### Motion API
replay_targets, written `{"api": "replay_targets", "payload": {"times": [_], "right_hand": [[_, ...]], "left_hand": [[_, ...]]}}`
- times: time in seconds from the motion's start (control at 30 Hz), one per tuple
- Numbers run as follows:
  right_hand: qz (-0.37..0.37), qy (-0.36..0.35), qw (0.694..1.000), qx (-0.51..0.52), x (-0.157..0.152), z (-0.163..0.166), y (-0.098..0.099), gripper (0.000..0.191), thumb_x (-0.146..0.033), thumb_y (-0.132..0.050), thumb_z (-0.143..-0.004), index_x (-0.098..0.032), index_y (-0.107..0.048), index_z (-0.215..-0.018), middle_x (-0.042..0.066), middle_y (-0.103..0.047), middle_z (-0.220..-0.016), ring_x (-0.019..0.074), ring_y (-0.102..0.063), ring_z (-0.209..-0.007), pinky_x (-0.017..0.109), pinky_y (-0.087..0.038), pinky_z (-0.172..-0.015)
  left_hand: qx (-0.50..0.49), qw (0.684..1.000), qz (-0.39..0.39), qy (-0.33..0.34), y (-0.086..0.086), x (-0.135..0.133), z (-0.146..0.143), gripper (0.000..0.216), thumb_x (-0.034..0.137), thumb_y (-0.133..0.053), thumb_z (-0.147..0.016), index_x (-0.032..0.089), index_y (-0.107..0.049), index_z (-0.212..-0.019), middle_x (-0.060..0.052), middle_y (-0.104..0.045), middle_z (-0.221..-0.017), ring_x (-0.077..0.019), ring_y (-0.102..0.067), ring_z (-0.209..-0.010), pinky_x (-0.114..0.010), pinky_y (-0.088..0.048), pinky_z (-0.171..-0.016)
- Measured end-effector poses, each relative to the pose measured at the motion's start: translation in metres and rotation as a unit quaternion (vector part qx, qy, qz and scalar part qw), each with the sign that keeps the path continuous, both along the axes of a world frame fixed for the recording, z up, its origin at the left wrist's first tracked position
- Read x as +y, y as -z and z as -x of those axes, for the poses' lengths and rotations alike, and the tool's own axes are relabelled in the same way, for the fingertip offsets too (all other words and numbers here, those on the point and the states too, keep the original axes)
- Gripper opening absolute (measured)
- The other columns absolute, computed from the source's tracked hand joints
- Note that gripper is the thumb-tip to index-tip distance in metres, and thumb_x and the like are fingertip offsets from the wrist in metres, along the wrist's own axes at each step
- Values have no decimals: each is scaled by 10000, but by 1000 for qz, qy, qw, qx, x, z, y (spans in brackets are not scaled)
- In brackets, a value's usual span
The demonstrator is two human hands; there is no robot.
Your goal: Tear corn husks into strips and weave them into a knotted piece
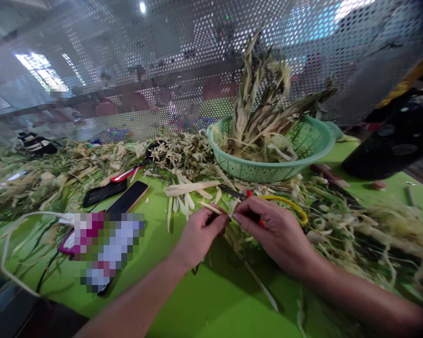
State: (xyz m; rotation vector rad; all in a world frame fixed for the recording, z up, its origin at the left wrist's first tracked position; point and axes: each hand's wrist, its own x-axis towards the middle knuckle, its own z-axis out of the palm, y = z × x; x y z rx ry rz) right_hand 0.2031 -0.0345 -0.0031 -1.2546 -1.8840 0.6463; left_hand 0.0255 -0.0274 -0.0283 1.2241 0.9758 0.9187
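My left hand (200, 234) and my right hand (273, 230) meet over the green table (204, 300), fingers pinched together on a thin pale plant stalk (254, 277) that trails toward me. My right hand also grips scissors (289, 203) with yellow and red handles; their dark blades point left past my fingers. Pale peeled strips (190, 188) lie just beyond my hands. A teal plastic basket (317, 141) heaped with dried husks and leaves stands behind them.
Leaf and husk scraps (56, 169) cover the table's left, back and right. Two phones (129, 197) and a red-handled tool (125, 174) lie left of centre, with a white cable (10, 234). A perforated metal screen (162, 70) backs the table. A dark object (395, 145) sits right.
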Motion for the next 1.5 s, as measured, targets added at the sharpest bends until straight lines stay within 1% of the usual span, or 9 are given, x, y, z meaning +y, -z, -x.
{"api": "replay_targets", "payload": {"times": [0.2,0.33,0.5,0.6,0.7,0.93,1.1,1.37,1.5], "right_hand": [[-97,11,989,-115,0,-3,-5,159,-250,-497,-894,-212,-605,-784,37,-624,-746,165,-553,-654,282,-396,-617],[-107,9,986,-126,2,-2,-5,170,-247,-496,-888,-206,-609,-767,43,-617,-733,166,-546,-649,285,-388,-610],[-5,1,1000,4,11,-3,0,149,-326,-568,-877,-219,-612,-783,13,-615,-709,155,-531,-632,269,-404,-592],[111,-16,987,116,16,-5,3,242,-454,-583,-864,-217,-625,-844,3,-607,-709,153,-527,-619,264,-420,-566],[158,-58,977,128,15,-2,5,284,-485,-577,-863,-212,-651,-889,2,-617,-745,156,-542,-656,264,-425,-592],[42,-26,996,68,9,4,9,246,-411,-591,-872,-215,-661,-740,14,-638,-731,187,-587,-724,282,-431,-672],[24,29,999,23,15,-8,6,227,-386,-596,-875,-208,-652,-744,6,-633,-694,165,-556,-658,268,-398,-617],[173,29,944,279,29,-16,2,319,-477,-727,-749,-178,-631,-694,-1,-598,-655,138,-517,-643,262,-409,-639],[207,27,907,367,27,-14,3,284,-429,-768,-719,-179,-639,-678,-5,-589,-666,121,-505,-634,251,-409,-632]], "left_hand": [[12,1000,6,10,-4,0,-4,323,444,-679,-778,148,-643,-904,-12,-587,-767,-120,-490,-706,-261,-384,-666],[-27,999,18,1,-4,-2,-7,283,404,-712,-755,155,-632,-864,-2,-588,-774,-126,-515,-756,-264,-399,-721],[-69,996,21,-44,-4,-4,-5,200,325,-700,-779,162,-627,-868,15,-563,-745,-103,-491,-718,-242,-392,-695],[-69,996,17,-53,-4,-4,-3,171,314,-685,-793,163,-624,-843,20,-551,-727,-97,-479,-696,-235,-386,-675],[-60,997,9,-48,-6,-3,-3,172,321,-670,-804,167,-624,-868,15,-569,-744,-111,-503,-717,-252,-407,-708],[96,989,-112,-32,-10,-6,-5,146,279,-586,-862,166,-638,-940,-52,-650,-915,-169,-574,-848,-308,-446,-792],[138,989,-54,16,-7,-2,-3,181,299,-567,-875,159,-647,-958,-56,-673,-928,-185,-587,-860,-324,-443,-793],[100,994,-39,32,-12,-4,2,322,444,-509,-903,188,-696,-961,-29,-627,-849,-167,-526,-807,-289,-379,-736],[120,991,-52,25,-11,-4,3,362,489,-485,-904,189,-673,-831,-4,-556,-706,-148,-470,-696,-279,-346,-669]]}}
